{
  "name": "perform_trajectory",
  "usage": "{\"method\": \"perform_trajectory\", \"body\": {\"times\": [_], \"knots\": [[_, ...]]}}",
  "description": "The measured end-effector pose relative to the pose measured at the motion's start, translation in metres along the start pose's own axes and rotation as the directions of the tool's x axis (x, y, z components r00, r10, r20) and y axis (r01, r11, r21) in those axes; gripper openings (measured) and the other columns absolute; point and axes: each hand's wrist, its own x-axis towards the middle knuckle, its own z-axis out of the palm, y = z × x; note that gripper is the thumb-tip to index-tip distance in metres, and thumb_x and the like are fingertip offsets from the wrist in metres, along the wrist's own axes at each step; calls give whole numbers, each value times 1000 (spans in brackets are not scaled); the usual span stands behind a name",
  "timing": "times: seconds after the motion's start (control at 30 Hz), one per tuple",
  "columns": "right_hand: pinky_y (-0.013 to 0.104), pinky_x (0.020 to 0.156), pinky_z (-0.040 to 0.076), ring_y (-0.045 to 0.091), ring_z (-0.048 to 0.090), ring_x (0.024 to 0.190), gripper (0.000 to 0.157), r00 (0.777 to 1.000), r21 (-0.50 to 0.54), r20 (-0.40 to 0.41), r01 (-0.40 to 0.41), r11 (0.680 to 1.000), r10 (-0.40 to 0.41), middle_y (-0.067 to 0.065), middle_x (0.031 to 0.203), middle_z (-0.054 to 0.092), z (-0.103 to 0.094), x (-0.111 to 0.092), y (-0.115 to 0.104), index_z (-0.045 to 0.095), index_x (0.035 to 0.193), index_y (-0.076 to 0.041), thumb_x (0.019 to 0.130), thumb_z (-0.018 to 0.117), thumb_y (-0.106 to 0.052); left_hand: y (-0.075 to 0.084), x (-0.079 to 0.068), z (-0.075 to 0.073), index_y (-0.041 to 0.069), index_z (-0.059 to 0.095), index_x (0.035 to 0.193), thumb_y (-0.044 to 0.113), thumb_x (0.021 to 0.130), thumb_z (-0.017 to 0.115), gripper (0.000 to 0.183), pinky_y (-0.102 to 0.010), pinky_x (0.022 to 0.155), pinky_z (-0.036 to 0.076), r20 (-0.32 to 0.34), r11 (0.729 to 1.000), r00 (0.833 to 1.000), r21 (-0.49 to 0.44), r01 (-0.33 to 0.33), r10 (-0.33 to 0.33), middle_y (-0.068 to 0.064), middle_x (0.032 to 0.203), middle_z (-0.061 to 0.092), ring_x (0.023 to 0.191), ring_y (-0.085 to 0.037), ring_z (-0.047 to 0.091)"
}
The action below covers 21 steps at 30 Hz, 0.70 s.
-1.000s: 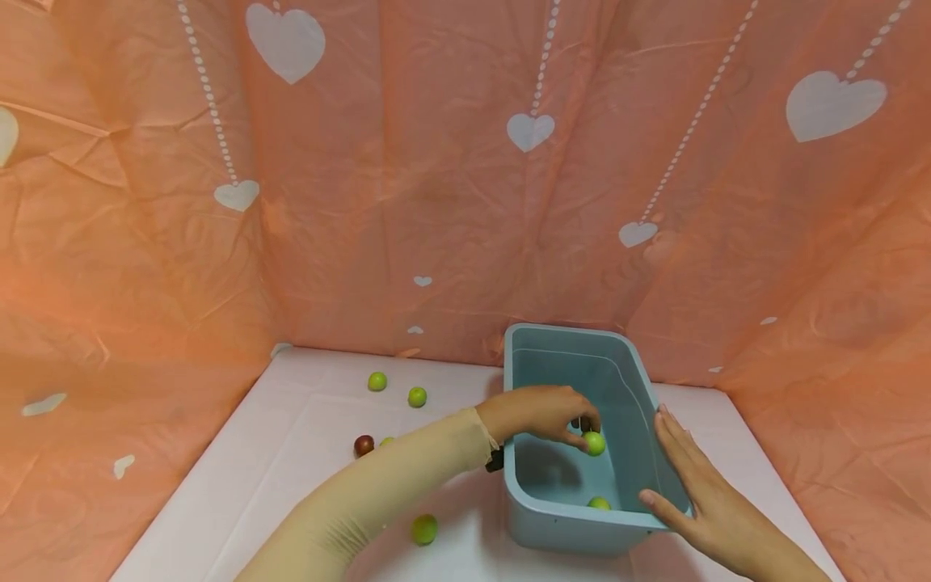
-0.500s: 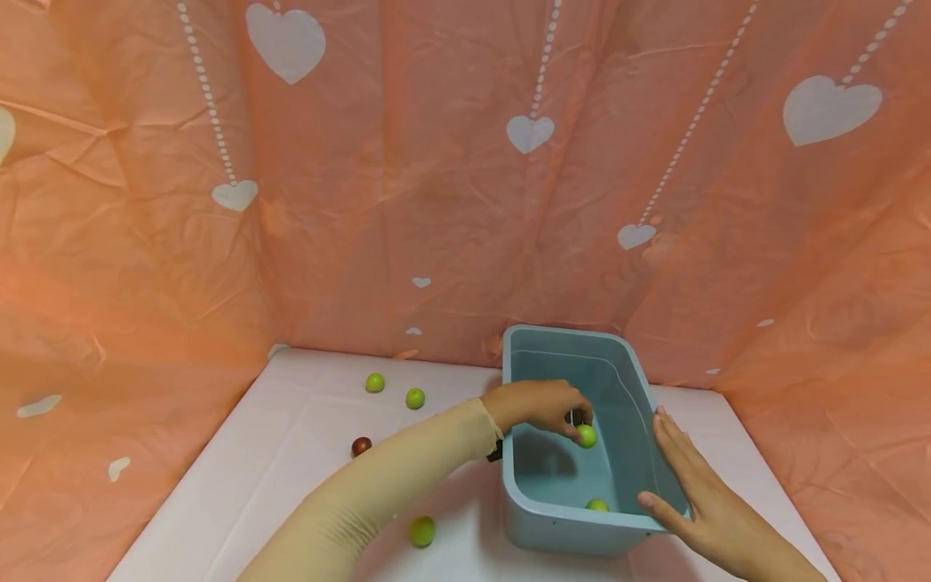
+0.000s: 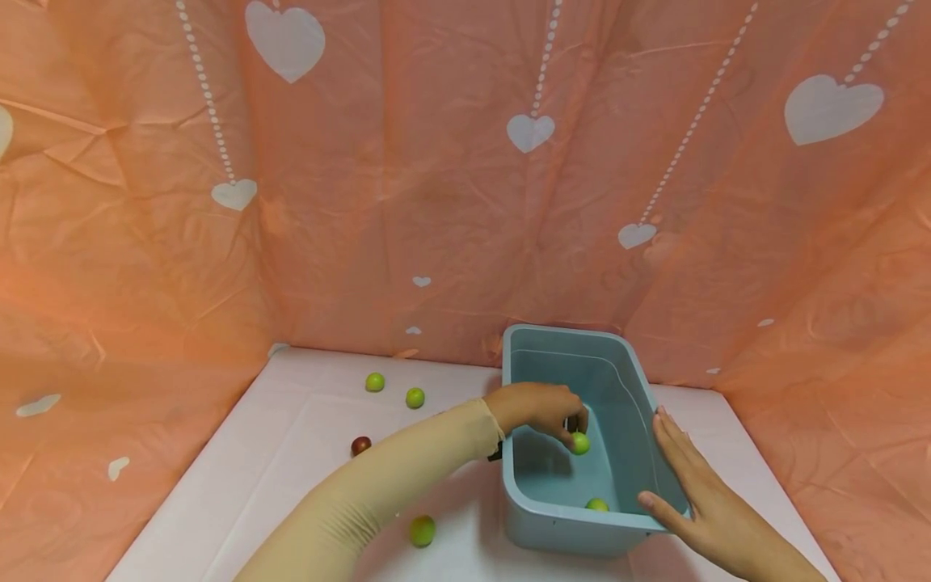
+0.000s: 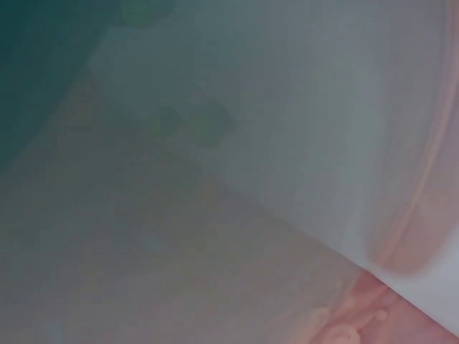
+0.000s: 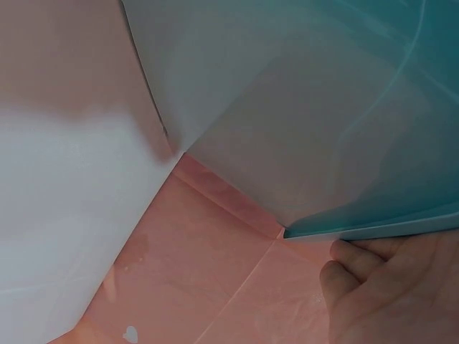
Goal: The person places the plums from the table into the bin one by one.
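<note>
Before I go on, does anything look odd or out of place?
Only the red fruit stands out: it lies on the table, to the left of the bin, while the other fruits in view are green. I see no damage, though the left wrist view is too hazy to check.

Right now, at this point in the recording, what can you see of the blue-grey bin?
The blue-grey bin is a deep, open-topped tub, seemingly plastic, with rounded corners, a thick rim and a thin pale line around its inner wall. It stands upright on the white surface. The right hand touches its near right corner. The left hand reaches inside, pinching a green fruit; whether that wrist touches the rim is unclear.
</note>
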Motion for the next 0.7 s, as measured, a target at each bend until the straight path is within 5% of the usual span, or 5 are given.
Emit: {"method": "perform_trajectory", "body": {"times": [0.37, 0.7], "knots": [[1, 115, 0, -5, -5, 158, 103, 1000, -5, 8, -14, 1000, 14, 4, 181, 8, 0, 0, 0, 13, 174, -12, 97, 81, -29, 0, -1, 0, 12, 77, 130, 27, 100, 81, 34, -16, 92, 53, 11, 1000, 1000, 20, 17, -17, 2, 120, 77, 108, -7, 69], [1, 115, 0, -6, -6, 159, 104, 1000, -9, -3, 8, 1000, -8, 5, 181, 9, 1, 2, 0, 14, 173, -9, 96, 81, -28, 1, -10, -6, 14, 75, 134, 28, 103, 76, 34, -13, 91, 51, -90, 995, 995, -86, -51, 43, 3, 124, 76, 110, -3, 68]]}}
